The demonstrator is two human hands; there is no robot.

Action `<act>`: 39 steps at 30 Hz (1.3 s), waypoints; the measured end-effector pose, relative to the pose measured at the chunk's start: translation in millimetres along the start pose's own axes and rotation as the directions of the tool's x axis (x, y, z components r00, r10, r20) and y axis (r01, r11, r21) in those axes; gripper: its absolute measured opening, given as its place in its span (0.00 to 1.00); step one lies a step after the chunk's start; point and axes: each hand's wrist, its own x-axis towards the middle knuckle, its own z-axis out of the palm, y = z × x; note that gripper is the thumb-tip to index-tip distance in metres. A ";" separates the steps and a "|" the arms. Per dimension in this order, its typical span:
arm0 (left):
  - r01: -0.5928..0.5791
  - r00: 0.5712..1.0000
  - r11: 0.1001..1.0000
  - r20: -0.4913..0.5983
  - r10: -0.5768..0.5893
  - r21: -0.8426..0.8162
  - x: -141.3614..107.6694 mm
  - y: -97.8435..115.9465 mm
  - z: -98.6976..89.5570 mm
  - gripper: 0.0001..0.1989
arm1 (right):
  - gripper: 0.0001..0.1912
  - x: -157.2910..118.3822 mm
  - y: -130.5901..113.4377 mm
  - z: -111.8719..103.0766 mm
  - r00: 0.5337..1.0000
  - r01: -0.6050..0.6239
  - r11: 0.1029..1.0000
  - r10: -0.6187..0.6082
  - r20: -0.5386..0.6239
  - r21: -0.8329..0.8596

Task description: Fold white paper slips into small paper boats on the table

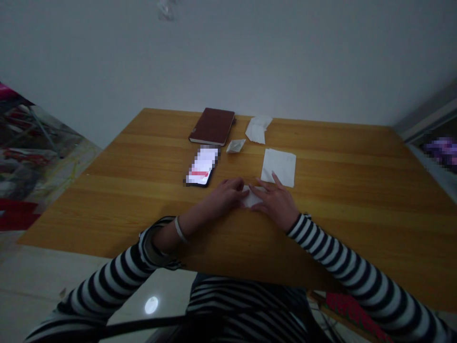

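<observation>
A small piece of folded white paper (251, 199) lies on the table between my two hands. My left hand (228, 194) is closed at its left side, fingers curled and thumb and index finger on the paper's edge. From the right, my right hand (280, 202) reaches over the same paper with fingers spread, the fingertips and thumb touching it. Just beyond my right hand is a flat stack of square white paper (279, 166). A small folded paper piece (235, 146) sits farther back, left of that stack.
A phone (203, 166) with a lit, blurred screen lies left of the papers. Behind it is a brown notebook (213, 126). More white folded papers (258, 128) lie near the back edge of the wooden table (357, 190), which meets a pale wall (285, 57).
</observation>
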 end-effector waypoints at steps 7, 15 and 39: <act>-0.142 0.983 0.988 0.108 0.148 -0.063 4.3 -26.4 -8.7 0.18 | 0.35 1.8 41.0 -11.5 0.958 0.226 0.960 -0.250 0.140 0.167; -0.143 0.981 0.990 0.136 0.139 0.020 3.6 -27.5 -8.9 0.15 | 0.31 6.4 -9.1 5.5 0.994 -0.099 0.987 0.104 -0.035 0.126; 0.351 0.933 0.872 -0.044 -0.358 0.343 16.8 37.0 24.9 0.27 | 0.37 3.2 31.5 -0.6 0.985 0.146 0.973 -0.160 0.070 0.177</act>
